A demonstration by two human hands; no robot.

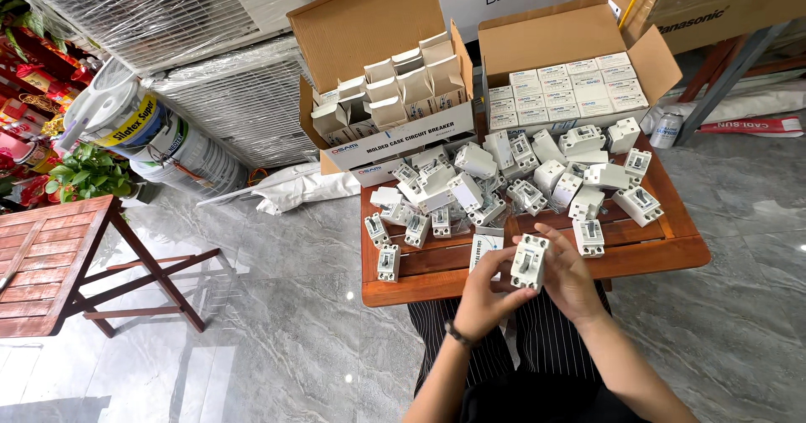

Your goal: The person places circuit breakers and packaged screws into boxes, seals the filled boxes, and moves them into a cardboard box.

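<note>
So the person is sitting at a small wooden table (663, 255) that's absolutely buried in little white circuit breakers. Both hands are on one breaker (529, 261), held up just off the near edge of the table, roughly at the middle of that edge. The left hand (484, 293) comes in from below-left with fingers wrapped around the lower part of the unit, and the right hand (569, 276) cups it from the right side with fingertips up near the top. So both hands are closed on the same piece, neither one free.

The breaker stands pretty much upright in the grip, long axis running away from the person toward the table, switch face turned up at the camera. It sits right between the two hands, so neither is really nearer; the right one covers more of its side, though.

Just behind it, at the near edge, lies a small white carton (485, 242). The loose pile of breakers (504, 184) fills the middle, and at the far edge sit two open cardboard boxes: the left box (382, 96) with opened little cartons, the right box (571, 87) with closed ones packed neatly.
</note>
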